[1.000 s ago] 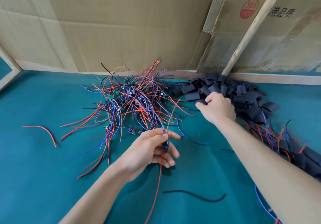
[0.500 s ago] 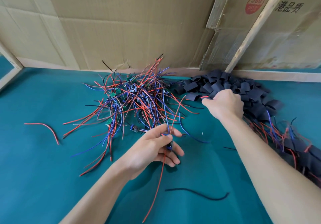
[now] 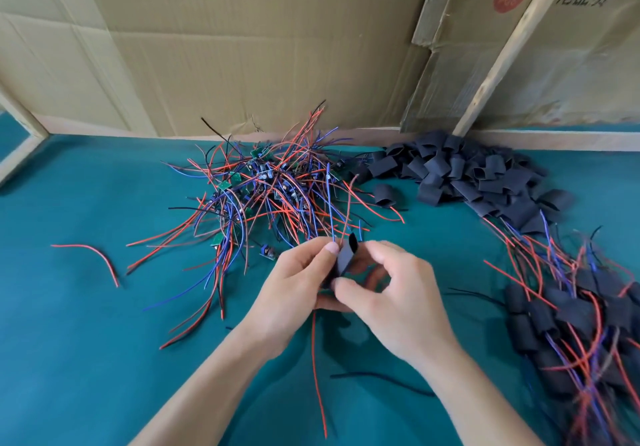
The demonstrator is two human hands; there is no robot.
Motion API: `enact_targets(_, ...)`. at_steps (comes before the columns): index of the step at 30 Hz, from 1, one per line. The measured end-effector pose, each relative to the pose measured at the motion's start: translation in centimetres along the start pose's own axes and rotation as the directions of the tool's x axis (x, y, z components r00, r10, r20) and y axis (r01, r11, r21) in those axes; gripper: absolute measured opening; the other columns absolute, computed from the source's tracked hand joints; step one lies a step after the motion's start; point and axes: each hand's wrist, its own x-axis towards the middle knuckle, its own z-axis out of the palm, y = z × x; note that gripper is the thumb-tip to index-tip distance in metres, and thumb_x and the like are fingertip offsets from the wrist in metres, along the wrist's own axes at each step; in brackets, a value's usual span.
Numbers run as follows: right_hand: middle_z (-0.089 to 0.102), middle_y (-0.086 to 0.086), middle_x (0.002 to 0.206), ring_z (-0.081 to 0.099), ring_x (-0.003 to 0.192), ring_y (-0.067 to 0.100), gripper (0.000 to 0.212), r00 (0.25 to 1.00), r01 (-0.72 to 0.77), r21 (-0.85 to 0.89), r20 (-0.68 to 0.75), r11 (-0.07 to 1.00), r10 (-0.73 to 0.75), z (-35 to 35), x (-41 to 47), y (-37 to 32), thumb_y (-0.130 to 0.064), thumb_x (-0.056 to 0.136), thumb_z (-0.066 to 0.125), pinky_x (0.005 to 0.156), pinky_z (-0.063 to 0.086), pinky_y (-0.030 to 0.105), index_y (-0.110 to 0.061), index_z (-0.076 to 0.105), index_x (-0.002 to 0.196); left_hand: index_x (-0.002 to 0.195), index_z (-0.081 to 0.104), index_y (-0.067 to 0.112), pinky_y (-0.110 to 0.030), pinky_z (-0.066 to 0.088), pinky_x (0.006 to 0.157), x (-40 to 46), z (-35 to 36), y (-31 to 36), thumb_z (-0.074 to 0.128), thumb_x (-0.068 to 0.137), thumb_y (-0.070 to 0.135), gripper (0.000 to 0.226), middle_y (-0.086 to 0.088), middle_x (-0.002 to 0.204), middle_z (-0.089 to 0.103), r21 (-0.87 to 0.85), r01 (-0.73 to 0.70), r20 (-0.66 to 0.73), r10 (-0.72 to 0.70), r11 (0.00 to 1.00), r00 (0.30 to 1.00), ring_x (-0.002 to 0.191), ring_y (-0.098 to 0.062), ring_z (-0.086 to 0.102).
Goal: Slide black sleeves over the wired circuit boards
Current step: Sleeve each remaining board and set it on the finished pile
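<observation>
A black sleeve (image 3: 346,255) was pinched in the right hand (image 3: 391,293) above the table (image 3: 86,341), the left hand (image 3: 298,279) gripped the wired board, so wires probably needed feeding through first, tbh.

Two bare forearms come in from the near edge of the frame, no sleeves showing anywhere up to where the frame cuts them off. Left hand (image 3: 294,283) bare: no glove, ring or tape. Right hand (image 3: 398,293) likewise bare, no glove or ring, no watch or band at either wrist. Thumbnail on the left hand short, plain, unpainted. Other nails mostly turned away, cannot tell. Forearms slim, smooth, no visible marks or tattoos. Rest of the person out of view.
</observation>
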Motion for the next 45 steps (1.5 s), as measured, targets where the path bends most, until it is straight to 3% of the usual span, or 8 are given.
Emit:
enact_targets(5,0.077,-0.005,0.084,0.071,0.071,0.019,0.028,0.995,-0.085,0.211,0.066,0.974,0.073,0.1,-0.2,0.8,-0.029,0.071,0.085,0.072,0.06,0.036,-0.027,0.075,0.097,0.099,0.07,0.015,-0.022,0.046,0.063,-0.2,0.0,0.0,0.049,0.099,0.04,0.032,-0.023,0.088,0.065,0.191,-0.044,-0.012,0.048,0.981,0.999,0.076,-0.014,0.055)
enact_targets(9,0.077,0.001,0.076,0.066,0.063,0.01,0.026,0.99,-0.143,0.364,0.073,0.921,0.124,-0.3,-0.2,1.8,-0.018,0.067,0.084,0.066,0.055,0.021,-0.025,0.076,0.091,0.086,0.067,0.022,-0.012,0.042,0.057,-0.4,0.5,-0.1,0.049,0.108,0.026,0.029,0.01,0.07,0.057,0.218,-0.039,0.021,0.035,0.975,0.999,0.064,-0.003,0.05)
enact_targets(16,0.072,0.002,0.068,0.065,0.056,0.014,0.02,0.908,-0.185,0.416,-0.275,0.89,0.317,-2.0,0.3,3.2,-0.009,0.078,0.086,0.039,0.05,0.028,-0.025,0.074,0.077,0.109,0.065,0.003,-0.034,0.062,0.072,-0.6,0.9,0.1,0.044,0.107,0.01,0.022,-0.024,0.095,0.073,0.058,0.077,0.028,-0.079,0.995,0.996,0.081,-0.032,0.075)
enact_targets(22,0.073,-0.011,0.07,0.07,0.066,0.011,0.017,0.962,-0.018,0.158,-0.268,0.987,0.061,0.0,-0.8,2.4,-0.024,0.084,0.083,0.064,0.052,0.018,-0.025,0.07,0.072,0.094,0.078,0.016,-0.025,0.053,0.056,-0.5,1.2,-0.4,0.054,0.103,0.008,0.027,-0.012,0.074,0.072,0.109,0.023,-0.031,-0.02,0.994,0.999,0.062,-0.019,0.066)
enact_targets(28,0.064,-0.008,0.059,0.057,0.051,0.011,0.022,0.983,-0.032,0.187,-0.175,0.982,0.065,0.3,-1.3,1.7,-0.039,0.079,0.079,0.05,0.047,0.026,-0.024,0.064,0.072,0.094,0.08,0.019,-0.022,0.048,0.049,-0.5,1.0,-0.5,0.06,0.099,0.007,0.024,-0.012,0.074,0.073,0.127,-0.02,-0.094,0.032,0.992,0.995,0.058,-0.018,0.061)
enact_targets(31,0.059,-0.009,0.062,0.053,0.054,0.011,0.03,0.961,0.113,-0.043,-0.249,0.993,-0.12,0.4,-1.4,2.0,-0.036,0.085,0.083,0.054,0.04,0.018,-0.024,0.061,0.069,0.094,0.08,0.018,-0.022,0.049,0.051,-0.5,1.1,-0.4,0.059,0.1,0.008,0.024,-0.015,0.076,0.073,0.072,0.013,-0.101,-0.005,0.997,0.995,0.061,-0.019,0.064)
enact_targets(39,0.062,-0.012,0.064,0.049,0.055,0.005,0.039,0.933,0.281,-0.211,-0.167,0.936,-0.317,0.5,-2.0,1.2,-0.059,0.08,0.075,0.051,0.049,0.034,-0.021,0.069,0.075,0.098,0.079,0.014,-0.054,0.055,0.09,-0.4,0.5,-0.2,0.063,0.098,0.009,0.017,-0.03,0.096,0.071,0.067,0.015,-0.164,-0.004,0.998,0.986,0.086,-0.038,0.069)
enact_targets(45,0.065,-0.01,0.064,0.05,0.056,0.009,0.046,0.915,0.392,-0.304,0.031,0.868,-0.402,-0.3,-1.9,1.1,-0.068,0.071,0.073,0.049,0.048,0.033,-0.023,0.073,0.079,0.096,0.078,0.015,-0.018,0.044,0.052,-0.3,0.2,-0.2,0.06,0.099,0.009,0.018,0.0,0.068,0.07,0.149,0.016,-0.19,0.012,0.989,0.982,0.057,-0.009,0.058)
